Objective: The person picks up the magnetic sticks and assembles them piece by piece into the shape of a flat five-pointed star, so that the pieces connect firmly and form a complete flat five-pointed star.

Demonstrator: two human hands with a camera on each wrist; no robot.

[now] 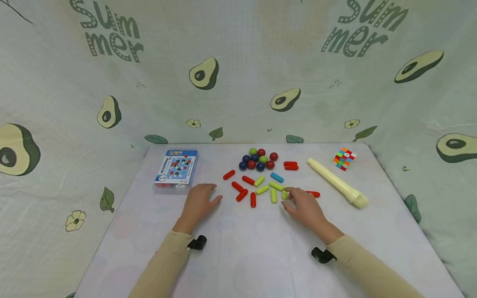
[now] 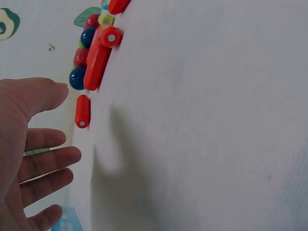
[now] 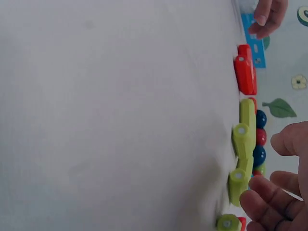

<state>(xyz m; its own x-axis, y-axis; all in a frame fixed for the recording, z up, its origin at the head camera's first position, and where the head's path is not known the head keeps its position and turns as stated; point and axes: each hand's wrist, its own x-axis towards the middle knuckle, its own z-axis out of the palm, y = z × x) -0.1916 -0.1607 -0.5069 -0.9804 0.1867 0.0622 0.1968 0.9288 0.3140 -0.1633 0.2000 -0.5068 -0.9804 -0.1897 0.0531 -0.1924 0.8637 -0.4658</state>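
My left hand (image 1: 199,201) hovers over the table between a clear plastic box (image 1: 173,188) and the scattered red magnetic rods (image 1: 237,186). Its fingers are spread and hold nothing, as the left wrist view also shows. On the right, my right hand (image 1: 306,207) reaches over a yellow-green rod (image 1: 285,193), partly hidden by the fingertips. Thumb and fingers are apart and loosely bent, with nothing gripped between them; whether they touch the rod I cannot tell. More yellow-green rods (image 3: 241,139) lie close by, and a blue rod (image 1: 277,177) is just beyond.
Red, dark blue and green balls (image 1: 260,166) cluster behind the rods. Two red rods (image 1: 291,167) lie side by side right of them. Farther right are a pale yellow tube-like object (image 1: 335,181) and a colourful puzzle cube (image 1: 344,159). A printed cloth (image 1: 238,116) hangs behind the table.
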